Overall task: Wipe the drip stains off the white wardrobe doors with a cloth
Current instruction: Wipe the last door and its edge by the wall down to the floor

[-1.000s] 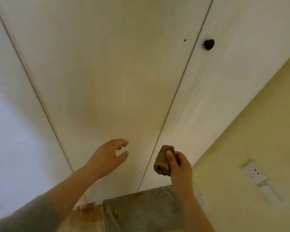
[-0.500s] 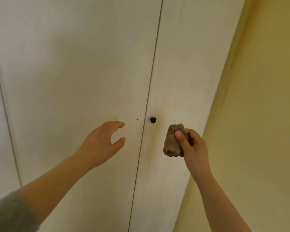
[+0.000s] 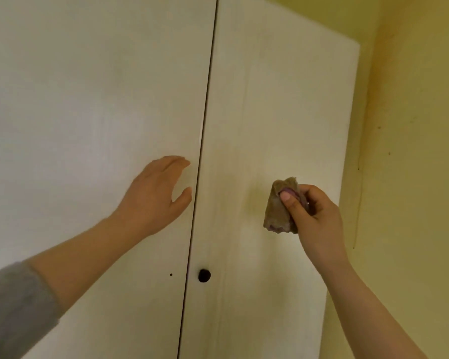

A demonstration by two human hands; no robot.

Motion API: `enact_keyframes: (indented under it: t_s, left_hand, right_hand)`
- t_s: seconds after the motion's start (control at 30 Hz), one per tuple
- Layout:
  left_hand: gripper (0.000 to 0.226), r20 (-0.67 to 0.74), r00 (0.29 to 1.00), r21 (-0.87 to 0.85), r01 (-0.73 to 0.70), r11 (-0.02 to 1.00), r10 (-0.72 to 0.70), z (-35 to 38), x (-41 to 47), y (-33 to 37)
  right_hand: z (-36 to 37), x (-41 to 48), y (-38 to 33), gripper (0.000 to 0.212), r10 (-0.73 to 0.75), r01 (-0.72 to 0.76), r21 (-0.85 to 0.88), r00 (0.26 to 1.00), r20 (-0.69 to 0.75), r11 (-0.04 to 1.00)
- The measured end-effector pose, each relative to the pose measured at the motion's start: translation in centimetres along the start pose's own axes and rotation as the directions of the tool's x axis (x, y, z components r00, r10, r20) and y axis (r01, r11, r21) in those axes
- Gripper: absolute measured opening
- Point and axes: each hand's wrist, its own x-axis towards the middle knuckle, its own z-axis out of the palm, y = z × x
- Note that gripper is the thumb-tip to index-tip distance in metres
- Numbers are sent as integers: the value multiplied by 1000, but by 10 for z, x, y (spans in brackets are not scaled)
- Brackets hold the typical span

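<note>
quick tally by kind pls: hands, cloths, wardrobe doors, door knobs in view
hands: 2 (left hand, right hand)
cloths: 1 (brown cloth, gripped by the right hand)
wardrobe doors: 2 (left door, right door)
door knobs: 1 (dark knob on the right door, beside the seam)
total: 6

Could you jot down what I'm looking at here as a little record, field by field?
left hand: open, by the left door, near the gap; contact unclear
right hand: grips a brown cloth in front of the right door
knob: black, on the right door, below both hands
stain: faint yellowish streak left of the cloth, hard to make out
wall: yellow, right of the doors
</note>
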Motion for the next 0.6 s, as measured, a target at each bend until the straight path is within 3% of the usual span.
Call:
enact_keyframes:
  t_s: [0.1, 0.3, 0.47, 0.6]
  left_hand:
    - [60, -133, 987, 149, -66, 987, 87, 7, 52, 4]
    - [60, -311, 940, 426, 9, 905, 137, -21, 167, -8]
    - [70, -490, 871, 403, 199, 893, 28, -54, 235, -19]
    - [72, -549, 835, 357, 192, 914, 39, -52, 250, -32]
  right_hand:
    - [0, 44, 8, 6, -99, 98, 27, 994, 42, 995]
    - [20, 145, 10, 11, -342, 341, 44, 939, 24, 939]
    - [37, 221, -25, 12, -502, 505, 18, 861, -84, 863]
    - [57, 276, -71, 15, -605, 608, -52, 770, -204, 792]
